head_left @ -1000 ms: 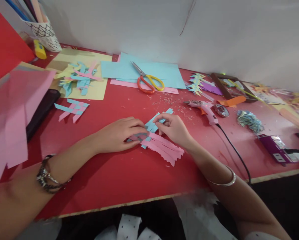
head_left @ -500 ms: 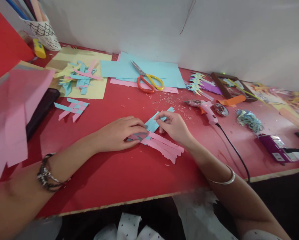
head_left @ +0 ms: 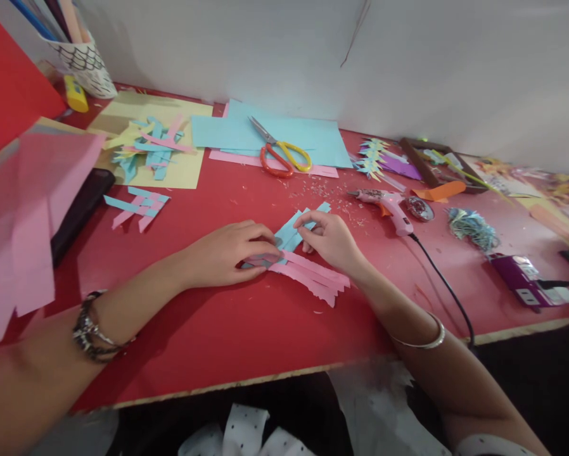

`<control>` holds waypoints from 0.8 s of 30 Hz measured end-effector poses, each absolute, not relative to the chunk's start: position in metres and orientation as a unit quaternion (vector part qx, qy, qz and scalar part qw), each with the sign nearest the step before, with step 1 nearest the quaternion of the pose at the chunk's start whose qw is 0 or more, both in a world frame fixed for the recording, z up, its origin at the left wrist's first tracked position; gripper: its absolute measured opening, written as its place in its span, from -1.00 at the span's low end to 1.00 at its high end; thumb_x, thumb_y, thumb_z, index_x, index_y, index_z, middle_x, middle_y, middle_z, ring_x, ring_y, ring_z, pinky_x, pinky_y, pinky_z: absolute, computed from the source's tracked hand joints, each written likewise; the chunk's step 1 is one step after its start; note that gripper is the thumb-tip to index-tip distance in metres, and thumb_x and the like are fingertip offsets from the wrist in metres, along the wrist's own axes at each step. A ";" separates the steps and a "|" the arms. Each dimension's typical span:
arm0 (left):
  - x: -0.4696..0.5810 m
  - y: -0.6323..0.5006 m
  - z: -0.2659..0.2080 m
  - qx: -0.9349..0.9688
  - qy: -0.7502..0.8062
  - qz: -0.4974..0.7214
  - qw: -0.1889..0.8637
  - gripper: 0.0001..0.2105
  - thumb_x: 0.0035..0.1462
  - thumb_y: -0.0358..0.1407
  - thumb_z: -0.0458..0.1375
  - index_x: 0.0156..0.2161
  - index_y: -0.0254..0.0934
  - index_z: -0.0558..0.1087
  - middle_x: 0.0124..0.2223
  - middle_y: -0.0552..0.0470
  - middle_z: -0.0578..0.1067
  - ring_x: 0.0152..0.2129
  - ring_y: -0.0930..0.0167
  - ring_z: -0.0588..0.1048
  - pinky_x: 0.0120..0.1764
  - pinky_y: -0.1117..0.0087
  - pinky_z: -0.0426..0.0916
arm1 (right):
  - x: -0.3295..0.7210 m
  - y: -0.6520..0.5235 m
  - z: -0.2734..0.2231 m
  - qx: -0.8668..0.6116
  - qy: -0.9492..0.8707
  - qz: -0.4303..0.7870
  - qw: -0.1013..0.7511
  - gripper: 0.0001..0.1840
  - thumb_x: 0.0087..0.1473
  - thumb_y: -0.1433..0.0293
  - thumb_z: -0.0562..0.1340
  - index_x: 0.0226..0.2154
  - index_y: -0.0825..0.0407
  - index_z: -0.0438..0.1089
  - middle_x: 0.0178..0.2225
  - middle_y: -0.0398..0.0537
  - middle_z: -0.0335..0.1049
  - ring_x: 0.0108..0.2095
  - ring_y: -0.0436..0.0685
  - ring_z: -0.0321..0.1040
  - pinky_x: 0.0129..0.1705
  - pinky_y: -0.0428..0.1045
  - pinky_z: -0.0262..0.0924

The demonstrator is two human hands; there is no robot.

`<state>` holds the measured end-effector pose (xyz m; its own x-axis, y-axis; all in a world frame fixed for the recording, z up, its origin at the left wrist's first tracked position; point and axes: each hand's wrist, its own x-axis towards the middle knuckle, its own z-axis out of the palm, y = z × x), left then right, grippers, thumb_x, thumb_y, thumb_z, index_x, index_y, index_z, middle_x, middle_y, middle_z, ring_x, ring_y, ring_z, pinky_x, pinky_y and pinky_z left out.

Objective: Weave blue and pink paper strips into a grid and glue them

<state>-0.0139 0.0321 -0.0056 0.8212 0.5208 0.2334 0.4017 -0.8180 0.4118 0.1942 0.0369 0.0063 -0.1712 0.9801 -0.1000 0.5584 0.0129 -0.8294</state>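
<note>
Pink paper strips [head_left: 310, 278] and light blue paper strips [head_left: 288, 233] cross each other on the red table. The pink ones fan out to the lower right, and the blue ones run to the upper right. Over the crossing, my left hand [head_left: 234, 253] is closed with its fingers and thumb on the strips, hiding part of the weave. My right hand [head_left: 329, 239] pinches at a blue strip near its upper end. To the left lies a smaller woven pink-and-blue piece [head_left: 144, 206], touched by neither hand.
Scissors [head_left: 284, 155] rest on blue paper sheets [head_left: 313, 136] at the back. A pink glue gun [head_left: 391, 206] with a black cable lies to the right, near a coil of string [head_left: 472, 228] and a purple power box [head_left: 517, 278]. Large pink sheets [head_left: 32, 234] cover the left side.
Both hands stay almost where they were. The loose ends of the pink strips lie slightly closer together.
</note>
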 end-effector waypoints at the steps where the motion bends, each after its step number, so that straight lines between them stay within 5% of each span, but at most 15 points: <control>1: -0.014 0.032 -0.006 0.938 0.246 0.170 0.174 -0.74 0.13 -0.34 -0.01 -0.11 -0.22 0.43 -0.09 -0.09 0.41 -0.15 0.33 0.35 -0.12 0.33 0.27 | 0.195 0.037 0.006 -0.582 -0.668 0.377 0.270 -0.92 -0.10 0.46 0.09 -0.46 0.03 0.29 -0.73 -0.26 0.22 -0.68 -0.05 0.23 -0.57 -0.11 0.16; 7: -0.014 0.032 -0.006 0.938 0.252 0.167 0.171 -0.75 0.13 -0.30 -0.01 -0.12 -0.22 0.43 -0.09 -0.09 0.41 -0.16 0.32 0.36 -0.13 0.33 0.28 | 0.196 0.037 0.009 -0.560 -0.741 0.079 0.362 -0.81 -0.10 0.44 0.12 -0.32 0.00 0.28 -0.22 0.03 0.24 -0.17 0.16 0.23 -0.12 0.12 0.15; 11: -0.014 0.031 -0.006 0.934 0.247 0.176 0.187 -0.77 0.12 -0.35 0.00 -0.14 -0.22 0.43 -0.08 -0.08 0.39 -0.15 0.34 0.36 -0.12 0.35 0.28 | 0.197 0.032 0.018 -0.469 -0.828 0.057 0.302 -0.71 -0.04 0.45 0.09 -0.19 -0.02 0.26 -0.07 0.06 0.19 0.02 0.18 0.10 0.05 0.15 -0.05; 17: -0.011 0.029 -0.003 0.917 0.255 0.203 0.231 -0.76 0.10 -0.38 0.00 -0.11 -0.27 0.36 -0.06 -0.11 0.35 -0.13 0.36 0.35 -0.11 0.39 0.28 | 0.199 0.028 0.020 -0.389 -0.904 0.153 0.094 -0.73 0.01 0.27 0.12 -0.19 -0.03 0.30 -0.15 -0.05 0.31 -0.09 0.14 0.20 0.06 0.18 -0.31; 24: -0.011 0.028 -0.001 0.906 0.267 0.188 0.269 -0.73 0.10 -0.38 -0.02 -0.06 -0.24 0.29 -0.05 -0.07 0.32 -0.14 0.39 0.34 -0.15 0.42 0.28 | 0.198 0.030 0.019 -0.421 -0.887 0.179 0.063 -0.74 -0.01 0.21 0.18 -0.29 0.03 0.31 -0.30 -0.08 0.32 -0.24 0.10 0.21 -0.20 0.02 -0.19</control>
